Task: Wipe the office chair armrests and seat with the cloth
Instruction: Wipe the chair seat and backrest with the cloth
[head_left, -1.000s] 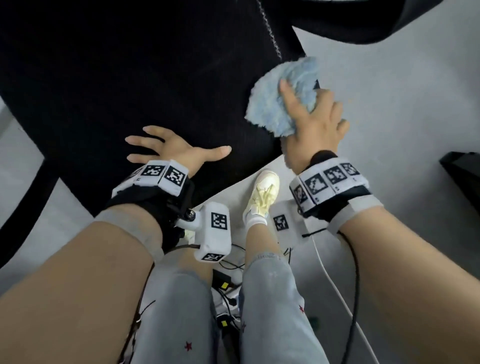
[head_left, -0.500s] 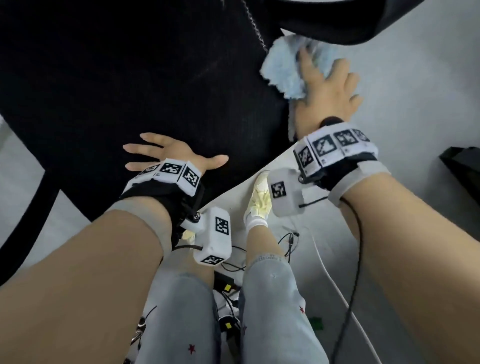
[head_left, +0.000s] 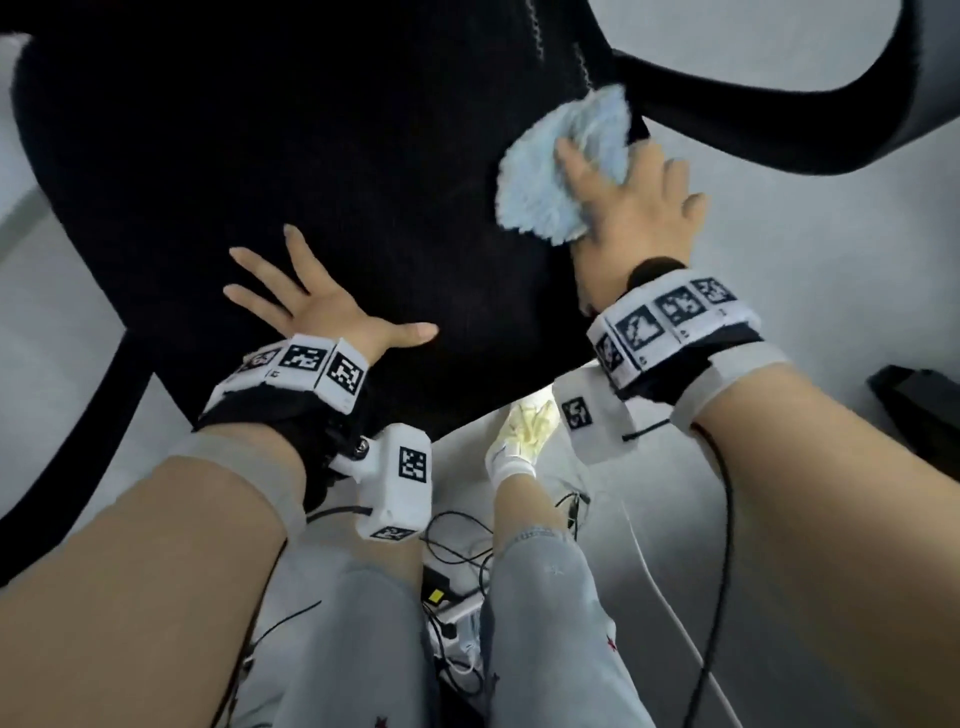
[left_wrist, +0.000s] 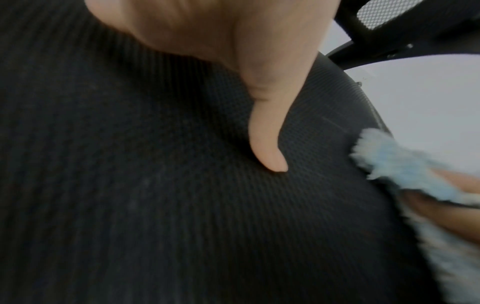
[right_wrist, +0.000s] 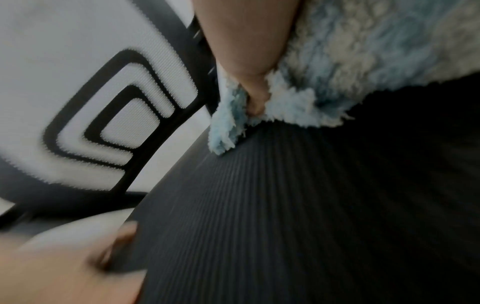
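A fluffy pale-blue cloth (head_left: 563, 171) is lying bunched against the right rear edge of a black ribbed-mesh office chair seat (head_left: 322, 156), its shaggy pile spilling onto the fabric. A black curved armrest (head_left: 779, 124) is arching just beyond it, above the grey floor, at the chair's right side.

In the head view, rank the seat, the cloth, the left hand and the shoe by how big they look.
Largest to smallest, as they look in the head view:
1. seat
2. cloth and left hand, too close to rank
3. shoe, partly hidden by the seat and farther from the camera
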